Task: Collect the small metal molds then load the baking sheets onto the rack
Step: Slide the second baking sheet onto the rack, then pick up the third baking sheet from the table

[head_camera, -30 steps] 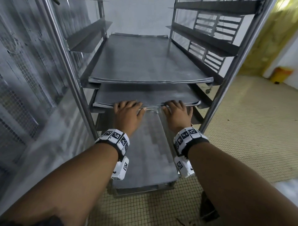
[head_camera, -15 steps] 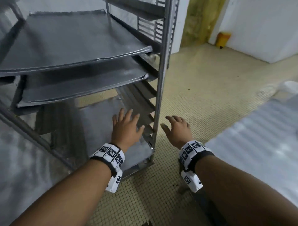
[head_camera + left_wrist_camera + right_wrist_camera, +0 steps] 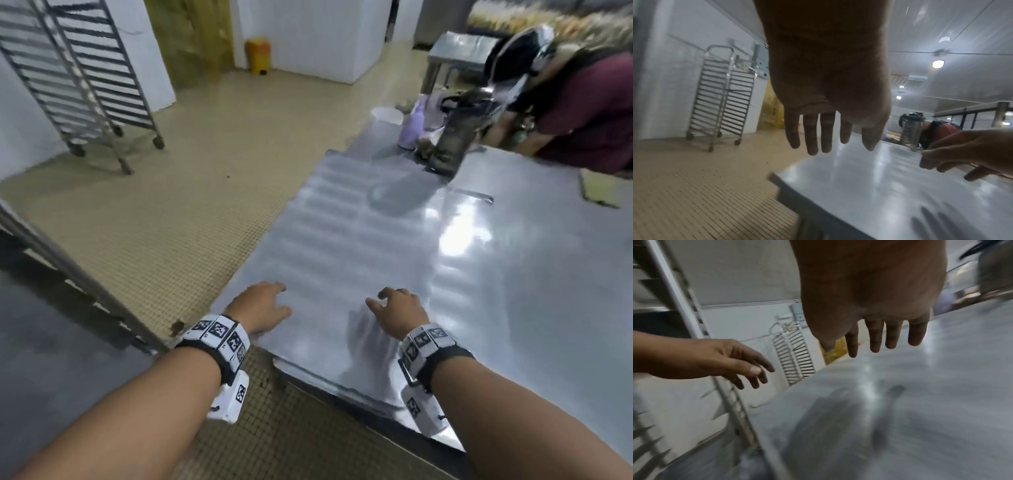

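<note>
Over the near end of the steel counter (image 3: 496,274), head view: the left hand (image 3: 260,306) and right hand (image 3: 399,315) hover palm-down above a ridged baking sheet (image 3: 342,233) lying flat along the counter's left edge. Both hands have loosely spread fingers and hold nothing; contact with the sheet cannot be confirmed. An empty wheeled rack (image 3: 78,78) stands well apart on the tiled floor (image 3: 205,171) by the far wall. Part of a nearer rack frame (image 3: 68,270) crosses the lower left. At the counter's far end: a dark bottle (image 3: 455,137), a lilac bottle (image 3: 412,128), and a second person (image 3: 582,109) leaning in. No small molds identifiable.

Left wrist view: left hand (image 3: 828,97) with fingers (image 3: 812,134) straight and slightly parted, above the counter (image 3: 879,186); nothing gripped. Right hand (image 3: 962,152) visible at right edge.

Right wrist view: right hand (image 3: 869,296) with fingers (image 3: 875,335) extended, empty; the surface below is blurred. Left hand (image 3: 711,360) relaxed, empty.
</note>
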`<action>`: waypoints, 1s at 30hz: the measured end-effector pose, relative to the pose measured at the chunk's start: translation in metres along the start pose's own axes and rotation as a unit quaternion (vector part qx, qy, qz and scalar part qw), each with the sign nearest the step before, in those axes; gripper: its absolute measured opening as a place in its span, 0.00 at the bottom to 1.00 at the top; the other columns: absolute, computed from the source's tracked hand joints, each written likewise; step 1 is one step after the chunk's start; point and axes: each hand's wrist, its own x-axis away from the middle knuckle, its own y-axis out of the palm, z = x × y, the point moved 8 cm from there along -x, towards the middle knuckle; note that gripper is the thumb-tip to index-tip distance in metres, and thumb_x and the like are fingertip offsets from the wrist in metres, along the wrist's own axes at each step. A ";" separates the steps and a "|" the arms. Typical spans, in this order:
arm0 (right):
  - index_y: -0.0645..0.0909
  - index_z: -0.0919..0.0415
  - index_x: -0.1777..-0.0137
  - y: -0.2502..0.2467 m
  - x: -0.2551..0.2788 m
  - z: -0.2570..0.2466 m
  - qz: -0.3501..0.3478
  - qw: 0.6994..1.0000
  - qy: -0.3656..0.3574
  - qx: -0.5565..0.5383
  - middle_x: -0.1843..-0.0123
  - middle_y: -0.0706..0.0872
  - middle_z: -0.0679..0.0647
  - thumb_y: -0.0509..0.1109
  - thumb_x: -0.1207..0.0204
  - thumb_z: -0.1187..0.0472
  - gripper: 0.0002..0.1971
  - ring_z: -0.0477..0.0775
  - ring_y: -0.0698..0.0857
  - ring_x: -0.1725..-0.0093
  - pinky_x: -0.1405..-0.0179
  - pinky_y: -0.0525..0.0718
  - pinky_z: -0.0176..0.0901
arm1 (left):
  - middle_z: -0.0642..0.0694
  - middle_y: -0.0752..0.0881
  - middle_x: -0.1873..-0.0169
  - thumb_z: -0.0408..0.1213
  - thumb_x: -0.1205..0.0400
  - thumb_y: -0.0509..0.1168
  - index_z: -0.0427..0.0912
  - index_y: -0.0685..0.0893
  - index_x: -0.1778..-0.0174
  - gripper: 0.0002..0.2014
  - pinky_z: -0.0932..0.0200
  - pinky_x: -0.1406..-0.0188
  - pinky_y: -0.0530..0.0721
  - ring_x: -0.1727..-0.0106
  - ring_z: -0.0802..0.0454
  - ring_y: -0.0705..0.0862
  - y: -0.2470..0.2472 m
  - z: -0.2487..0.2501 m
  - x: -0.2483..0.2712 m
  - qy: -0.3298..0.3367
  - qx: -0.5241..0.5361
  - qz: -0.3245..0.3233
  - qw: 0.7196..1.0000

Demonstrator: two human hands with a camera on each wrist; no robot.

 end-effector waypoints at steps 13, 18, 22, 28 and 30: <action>0.68 0.60 0.20 -0.027 -0.032 0.131 0.022 0.989 0.070 -0.128 0.26 0.74 0.62 0.71 0.22 0.45 0.34 0.64 0.78 0.29 0.32 0.77 0.52 | 0.45 0.65 0.16 0.58 0.18 0.64 0.56 0.69 0.16 0.33 0.43 0.20 0.68 0.15 0.43 0.60 0.056 0.119 -0.083 0.022 -0.097 0.010 0.995; 0.76 0.63 0.30 -0.031 -0.055 0.129 0.041 0.986 0.097 -0.128 0.34 0.78 0.62 0.70 0.22 0.46 0.27 0.63 0.82 0.39 0.41 0.79 0.50 | 0.46 0.66 0.16 0.57 0.18 0.64 0.54 0.70 0.17 0.32 0.42 0.22 0.68 0.16 0.43 0.62 0.022 0.083 -0.114 -0.019 -0.084 0.028 0.996; 0.80 0.62 0.42 -0.036 -0.076 0.126 0.071 0.979 0.128 -0.140 0.43 0.81 0.61 0.70 0.24 0.45 0.21 0.61 0.82 0.50 0.50 0.79 0.48 | 0.47 0.66 0.16 0.57 0.18 0.64 0.55 0.70 0.16 0.32 0.41 0.21 0.69 0.17 0.42 0.63 -0.010 0.036 -0.143 -0.051 -0.082 0.027 0.995; 0.81 0.59 0.57 -0.044 -0.100 0.116 0.120 0.962 0.197 -0.147 0.55 0.85 0.59 0.70 0.27 0.45 0.15 0.61 0.82 0.58 0.59 0.77 0.46 | 0.38 0.69 0.21 0.52 0.20 0.67 0.46 0.71 0.20 0.33 0.37 0.29 0.76 0.24 0.34 0.67 -0.058 -0.033 -0.184 -0.109 -0.001 0.061 0.992; 0.80 0.58 0.57 -0.042 -0.102 0.114 0.128 0.954 0.224 -0.153 0.56 0.85 0.58 0.70 0.28 0.45 0.15 0.62 0.82 0.58 0.58 0.77 0.47 | 0.36 0.76 0.27 0.53 0.24 0.69 0.41 0.73 0.22 0.35 0.38 0.32 0.80 0.29 0.33 0.75 -0.064 -0.052 -0.196 -0.126 0.084 0.072 0.986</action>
